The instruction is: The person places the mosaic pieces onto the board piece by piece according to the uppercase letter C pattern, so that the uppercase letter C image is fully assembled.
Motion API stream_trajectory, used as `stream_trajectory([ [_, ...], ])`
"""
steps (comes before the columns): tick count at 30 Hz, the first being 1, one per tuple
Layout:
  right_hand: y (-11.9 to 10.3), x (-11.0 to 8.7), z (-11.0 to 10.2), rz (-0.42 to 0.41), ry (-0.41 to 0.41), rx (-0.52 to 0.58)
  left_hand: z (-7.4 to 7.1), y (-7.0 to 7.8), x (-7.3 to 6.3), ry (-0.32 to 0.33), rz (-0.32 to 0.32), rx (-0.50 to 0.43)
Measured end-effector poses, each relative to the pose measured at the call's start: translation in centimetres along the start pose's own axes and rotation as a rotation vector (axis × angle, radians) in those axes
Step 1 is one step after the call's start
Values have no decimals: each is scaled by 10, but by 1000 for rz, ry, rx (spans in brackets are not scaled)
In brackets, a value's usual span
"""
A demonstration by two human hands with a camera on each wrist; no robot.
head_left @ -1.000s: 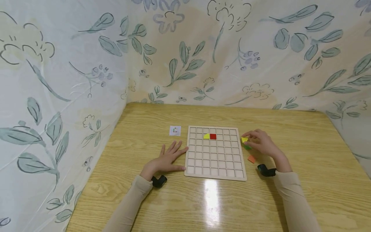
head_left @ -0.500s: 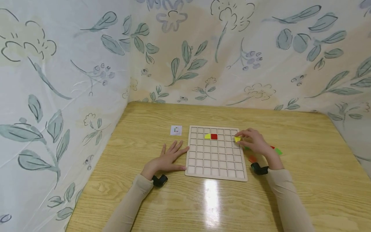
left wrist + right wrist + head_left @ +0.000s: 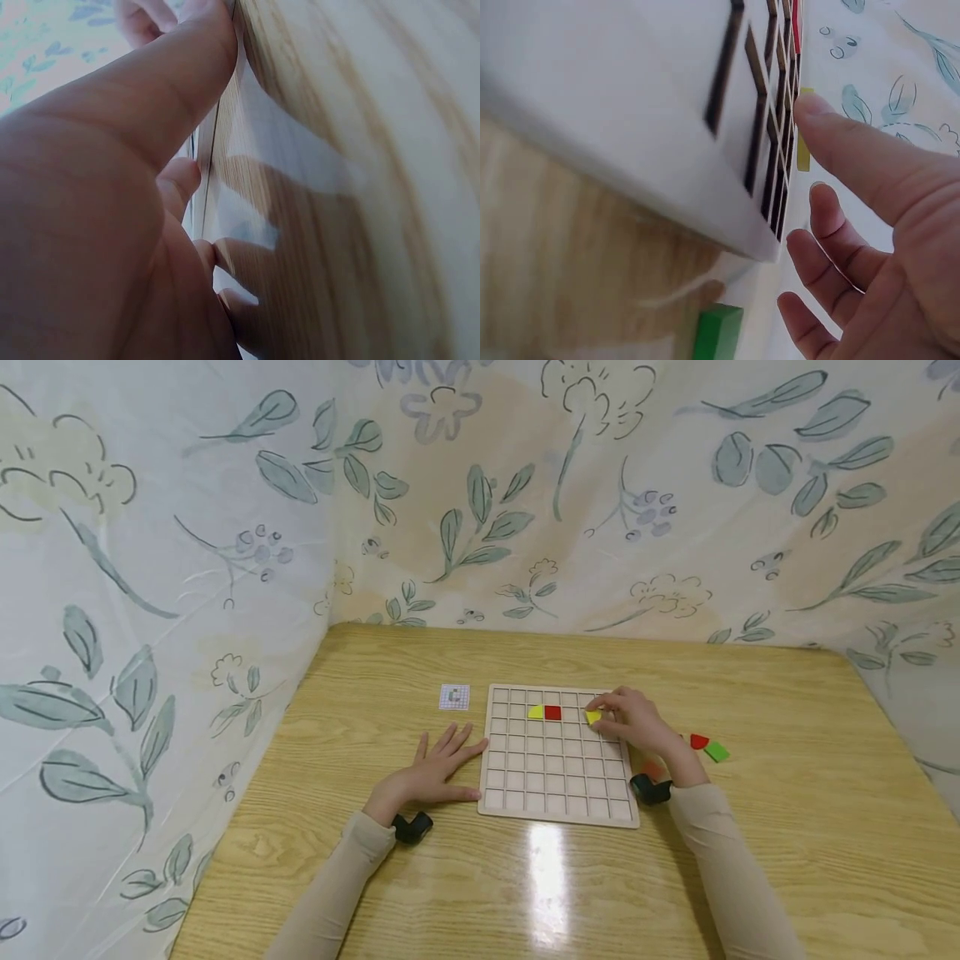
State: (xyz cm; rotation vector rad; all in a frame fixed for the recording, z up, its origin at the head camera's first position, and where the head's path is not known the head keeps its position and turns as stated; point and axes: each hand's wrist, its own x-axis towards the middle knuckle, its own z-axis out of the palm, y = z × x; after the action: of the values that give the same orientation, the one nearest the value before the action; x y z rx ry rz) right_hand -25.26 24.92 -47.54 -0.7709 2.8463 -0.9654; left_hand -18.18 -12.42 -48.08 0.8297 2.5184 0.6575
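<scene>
A wooden grid board [image 3: 557, 762] lies flat on the table, with a yellow quarter-round tile [image 3: 536, 712] and a red square tile [image 3: 552, 713] side by side in its upper cells. My right hand [image 3: 637, 722] pinches a yellow tile [image 3: 593, 717] above the board's upper right part; in the right wrist view this tile [image 3: 803, 154] shows edge-on by the thumb. My left hand [image 3: 437, 770] rests spread on the table, its thumb and a fingertip touching the board's left edge. The left wrist view shows this hand [image 3: 112, 202] close up along that edge.
A small printed grid card [image 3: 454, 697] lies beyond the left hand. Right of the board lie a red rounded tile [image 3: 699, 742], a green tile [image 3: 717, 752] and an orange tile [image 3: 653, 771], partly hidden by the right wrist. A green block [image 3: 718, 331] shows in the right wrist view.
My right hand has carried the yellow tile leftward from beside the board to over its upper right cells. Red and green tiles behind the wrist have come into sight. The left hand stays put.
</scene>
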Motion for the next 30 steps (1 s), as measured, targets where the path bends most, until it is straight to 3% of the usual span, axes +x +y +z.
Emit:
stream_trajectory([
  [14,-10,18,5,44,-97,5,1,-2,1,-6,-11,2],
  [30,-9,17,4,59,-109,73,3,-3,1,-7,-10,4],
])
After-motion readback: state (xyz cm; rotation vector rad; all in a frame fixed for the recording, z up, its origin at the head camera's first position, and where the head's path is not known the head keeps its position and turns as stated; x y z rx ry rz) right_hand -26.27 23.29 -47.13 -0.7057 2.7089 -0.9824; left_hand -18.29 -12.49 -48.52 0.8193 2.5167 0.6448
